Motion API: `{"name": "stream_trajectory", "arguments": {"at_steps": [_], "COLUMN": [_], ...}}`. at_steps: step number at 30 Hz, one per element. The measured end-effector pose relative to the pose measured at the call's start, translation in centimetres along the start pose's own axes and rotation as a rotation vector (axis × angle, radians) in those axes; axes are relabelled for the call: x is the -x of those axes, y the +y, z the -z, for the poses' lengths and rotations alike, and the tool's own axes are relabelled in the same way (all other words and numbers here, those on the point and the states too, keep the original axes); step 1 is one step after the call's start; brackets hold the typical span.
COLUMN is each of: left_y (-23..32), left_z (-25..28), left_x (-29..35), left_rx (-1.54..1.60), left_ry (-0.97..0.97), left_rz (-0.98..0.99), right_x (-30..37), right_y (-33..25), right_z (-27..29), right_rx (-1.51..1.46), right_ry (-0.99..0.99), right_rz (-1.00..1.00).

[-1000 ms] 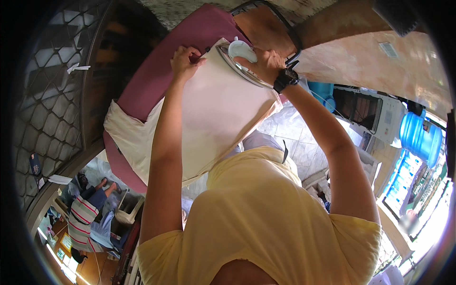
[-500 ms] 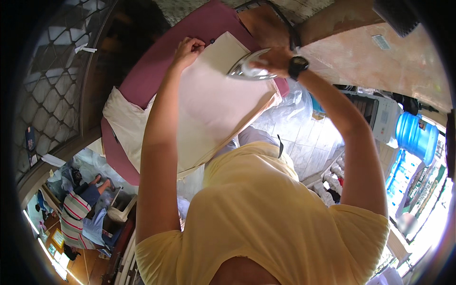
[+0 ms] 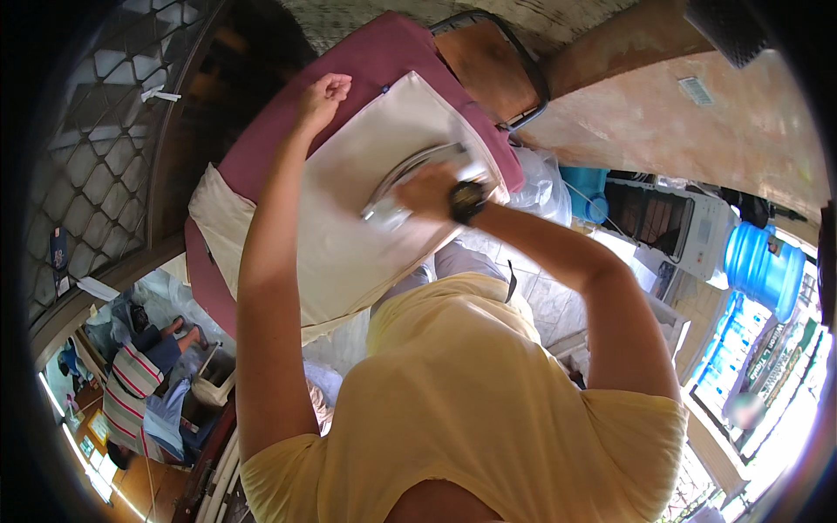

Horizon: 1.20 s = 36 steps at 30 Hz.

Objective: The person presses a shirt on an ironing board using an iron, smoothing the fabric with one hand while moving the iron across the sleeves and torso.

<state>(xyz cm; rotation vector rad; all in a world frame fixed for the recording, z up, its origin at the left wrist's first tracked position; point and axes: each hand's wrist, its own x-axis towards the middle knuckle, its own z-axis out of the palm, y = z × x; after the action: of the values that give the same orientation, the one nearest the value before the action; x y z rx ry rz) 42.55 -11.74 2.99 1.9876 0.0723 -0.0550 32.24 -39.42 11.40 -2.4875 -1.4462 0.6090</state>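
My right hand (image 3: 425, 189) is closed on the iron (image 3: 410, 179), sitting mid-cloth on the cream cloth (image 3: 349, 235); my left hand (image 3: 323, 91) is curled shut at the cloth's far edge. Cloth lies flat over the maroon ironing board (image 3: 261, 148); blue water jug (image 3: 763, 266) well apart, right side.

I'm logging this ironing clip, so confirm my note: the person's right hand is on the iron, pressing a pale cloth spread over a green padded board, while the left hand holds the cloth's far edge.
One detail is wrong: the padded board is maroon, not green, as the head view shows. The rest stands: the right hand is on the iron, pressing the pale cloth, and the left hand holds its far edge.
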Motion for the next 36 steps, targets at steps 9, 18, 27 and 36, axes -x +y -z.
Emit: {"name": "stream_trajectory", "arguments": {"at_steps": [9, 18, 27, 36], "left_y": [3.3, 9.3, 14.5, 14.6], "left_z": [-10.4, -13.5, -12.2, -11.7], "left_x": [0.9, 5.1, 11.7, 16.3], "left_rx": [-0.219, -0.102, -0.053, 0.095], "left_ry": [0.210, 0.389, 0.437, 0.665], "left_rz": [-0.098, -0.187, -0.137, -0.253], "right_x": [4.3, -2.9, -3.8, -3.0], "right_y": [17.9, 26.2, 25.1, 26.8], "right_z": [11.3, 6.5, 7.0, 5.3], "right_rx": [-0.323, -0.269, -0.235, -0.238], "right_ry": [0.319, 0.506, 0.551, 0.752], "right_rz": [-0.806, -0.884, -0.778, -0.649]}}
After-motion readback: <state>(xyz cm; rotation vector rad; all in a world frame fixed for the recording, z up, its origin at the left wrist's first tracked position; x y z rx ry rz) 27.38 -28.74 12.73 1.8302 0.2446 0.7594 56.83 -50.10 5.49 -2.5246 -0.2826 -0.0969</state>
